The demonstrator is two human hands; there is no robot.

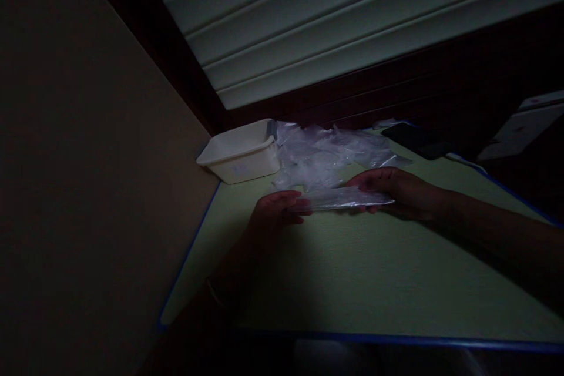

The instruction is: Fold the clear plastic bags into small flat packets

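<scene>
Between my two hands a folded clear plastic bag (332,198) is stretched out flat and long, a little above the table. My left hand (275,207) pinches its left end, thumb on top and fingers beneath. At the other end, my right hand (390,188) grips it the same way, with the bag's right tip jutting past the thumb. Just behind lies a loose heap of crumpled clear plastic bags (317,153). The light is dim, so fine detail of the held plastic cannot be made out.
A white plastic bin (242,155) stands at the table's back left, beside the wall. A dark flat object, perhaps a phone (416,140), lies at the back right near a pale cable (467,161). The pale green table (352,276) has a blue edge. Behind it rises a slatted panel (330,23).
</scene>
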